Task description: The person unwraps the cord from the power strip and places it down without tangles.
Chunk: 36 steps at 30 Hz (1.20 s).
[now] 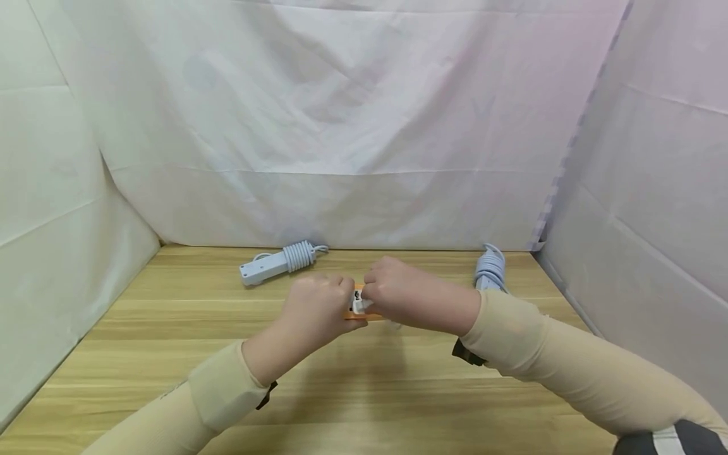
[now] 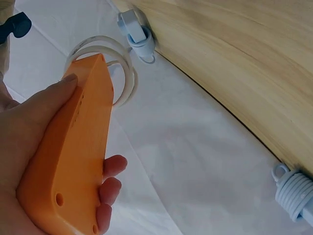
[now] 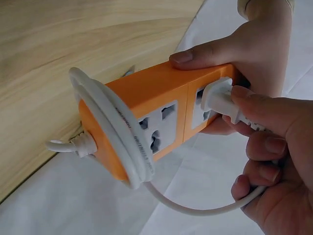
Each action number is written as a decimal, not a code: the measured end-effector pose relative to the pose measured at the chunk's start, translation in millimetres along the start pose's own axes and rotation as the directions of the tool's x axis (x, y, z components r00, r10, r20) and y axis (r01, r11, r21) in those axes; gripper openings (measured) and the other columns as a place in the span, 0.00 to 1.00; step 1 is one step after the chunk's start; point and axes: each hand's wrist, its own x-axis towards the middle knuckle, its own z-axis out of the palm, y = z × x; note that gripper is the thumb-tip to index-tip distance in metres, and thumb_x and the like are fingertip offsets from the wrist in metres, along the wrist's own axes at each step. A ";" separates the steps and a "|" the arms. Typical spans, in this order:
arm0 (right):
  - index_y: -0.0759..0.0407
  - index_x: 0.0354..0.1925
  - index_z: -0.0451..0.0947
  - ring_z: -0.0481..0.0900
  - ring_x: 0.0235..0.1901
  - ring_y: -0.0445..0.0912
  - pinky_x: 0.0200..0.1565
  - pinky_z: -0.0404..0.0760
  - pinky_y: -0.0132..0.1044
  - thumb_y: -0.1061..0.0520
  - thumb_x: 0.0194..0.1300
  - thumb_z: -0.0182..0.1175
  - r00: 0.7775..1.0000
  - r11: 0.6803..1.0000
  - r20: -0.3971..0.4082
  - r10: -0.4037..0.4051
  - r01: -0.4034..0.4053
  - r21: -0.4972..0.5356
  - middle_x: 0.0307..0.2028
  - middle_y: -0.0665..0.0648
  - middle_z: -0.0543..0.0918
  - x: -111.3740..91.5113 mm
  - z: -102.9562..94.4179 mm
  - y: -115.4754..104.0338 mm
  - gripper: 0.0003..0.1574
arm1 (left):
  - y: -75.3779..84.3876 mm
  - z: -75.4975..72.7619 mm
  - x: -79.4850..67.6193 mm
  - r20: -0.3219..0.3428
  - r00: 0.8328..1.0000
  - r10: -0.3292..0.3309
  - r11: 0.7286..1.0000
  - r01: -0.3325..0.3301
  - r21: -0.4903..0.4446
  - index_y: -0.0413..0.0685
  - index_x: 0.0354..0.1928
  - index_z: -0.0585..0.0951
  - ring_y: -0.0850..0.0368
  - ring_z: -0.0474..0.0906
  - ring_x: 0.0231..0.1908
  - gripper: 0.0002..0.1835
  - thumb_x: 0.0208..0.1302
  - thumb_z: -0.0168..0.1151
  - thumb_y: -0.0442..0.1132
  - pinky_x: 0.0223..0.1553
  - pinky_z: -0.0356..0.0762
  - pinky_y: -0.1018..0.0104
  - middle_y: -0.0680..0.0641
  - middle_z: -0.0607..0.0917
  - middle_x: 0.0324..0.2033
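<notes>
The plug (image 3: 222, 103) is pinched between the thumb and forefinger of the right hand (image 1: 395, 287), and the cord (image 3: 117, 129) is gathered under its other, curled fingers. The orange power strip (image 3: 146, 83) is gripped by the left hand (image 1: 318, 300), its thumb laid along one side and fingers wrapped to the other; it is held up over the table (image 1: 364, 392), between both hands.

By judgement, the winding is mostly done: a few loops are already passed around the cord-entry end, and the plug is brought up to the socket nearer the left hand. Whether it is fully seated cannot be told, as the prongs are hidden. Perhaps only the seating and some slack are left.

The strip's body is bright, smooth orange, set with white socket plates with dark slots; its back is pierced by round holes. The cord is white and printed, its loops standing somewhat loose.

Farther out, a pale blue strip (image 1: 267, 268) and a second blue strip (image 1: 490, 268) are seen, each wrapped in its own cord.
</notes>
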 end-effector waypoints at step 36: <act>0.59 0.31 0.81 0.75 0.29 0.43 0.34 0.76 0.33 0.60 0.57 0.72 0.992 0.965 -0.076 0.104 -0.082 0.249 0.28 0.50 0.80 -10.9 -5.3 31.1 0.07 | -9.4 2.9 -15.9 0.092 0.994 0.052 0.998 -0.048 -0.046 0.47 0.34 0.76 0.57 0.72 0.20 0.33 0.30 0.83 0.59 0.16 0.69 0.64 0.52 0.78 0.26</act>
